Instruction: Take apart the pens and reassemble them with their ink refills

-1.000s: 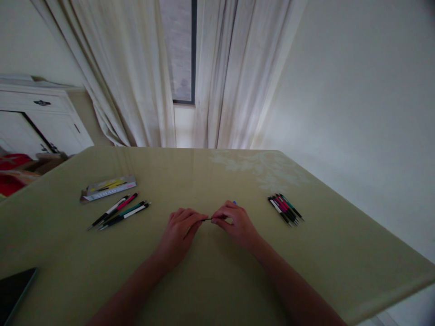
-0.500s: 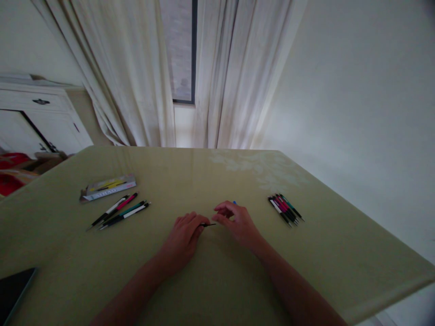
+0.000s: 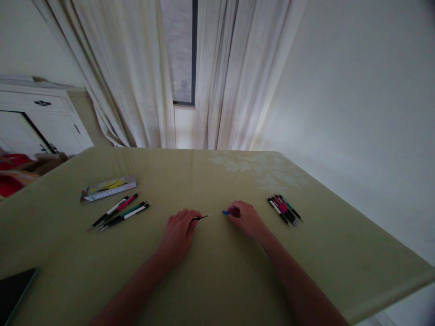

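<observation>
My left hand (image 3: 181, 228) is closed with its fingertips pinching a slim black pen (image 3: 202, 218). The pen's thin, pale tip points right toward my other hand, and its rear end is hidden under my fingers. My right hand (image 3: 244, 217), also closed, pinches a small blue piece (image 3: 225, 212) that looks like a pen cap. Its blue end sticks out to the left, and the rest is hidden by the fingers. A short gap separates the pen tip from the blue piece, both just above or on the table.
Several pens (image 3: 118, 213) lie spread at the left, near a clear-topped box (image 3: 110, 189) with yellow inside. Another row of pens (image 3: 285, 209) lies on the right. A dark flat object (image 3: 15, 290) rests at the near left of the cloth-covered table (image 3: 217, 290).
My left hand has drawn slightly left with the pen. The fingers of my right hand have turned and closed, and the blue piece now points left from them.
</observation>
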Available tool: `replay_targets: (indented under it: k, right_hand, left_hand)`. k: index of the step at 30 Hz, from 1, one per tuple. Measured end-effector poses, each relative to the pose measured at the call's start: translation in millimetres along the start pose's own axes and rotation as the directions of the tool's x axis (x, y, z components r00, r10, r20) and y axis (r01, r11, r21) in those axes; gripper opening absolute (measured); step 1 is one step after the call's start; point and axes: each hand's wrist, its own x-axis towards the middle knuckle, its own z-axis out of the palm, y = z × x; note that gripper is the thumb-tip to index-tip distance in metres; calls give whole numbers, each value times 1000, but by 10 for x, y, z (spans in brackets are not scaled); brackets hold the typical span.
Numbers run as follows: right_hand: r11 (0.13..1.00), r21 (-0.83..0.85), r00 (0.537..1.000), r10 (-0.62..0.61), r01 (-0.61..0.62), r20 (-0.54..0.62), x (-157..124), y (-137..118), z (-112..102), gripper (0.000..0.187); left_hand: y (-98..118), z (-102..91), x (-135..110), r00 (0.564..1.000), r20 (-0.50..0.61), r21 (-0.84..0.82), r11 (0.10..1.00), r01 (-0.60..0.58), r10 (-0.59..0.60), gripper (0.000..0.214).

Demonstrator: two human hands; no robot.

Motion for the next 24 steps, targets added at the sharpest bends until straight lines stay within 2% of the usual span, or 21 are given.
replay_targets:
  k: [3,6,15,21,24]
  right_hand:
    - [977,197,994,-97,84,58,-24,-146,22,9]
    - [945,297,986,-161,140,48,-51,-243,47,7]
    - [920,293,954,-293,261,68,-62,-267,71,8]
    - [907,357,963,-261,221,66,-77,-332,98,11]
    - [895,397,967,-248,205,59,-83,-351,90,14]
  left_hand:
    - [-8,-1,1,1000,3,22,1000,6,-6,26]
    - [3,-4,-6,1000,16,29,1000,-1,0,27]
    - [45,3,-26,997,61,-25,999,-47,49,25]
    - [44,-13,-3,999,24,-185,982,-37,42,18]
    - [74,-37,3,1000,19,-259,966,14,-10,16]
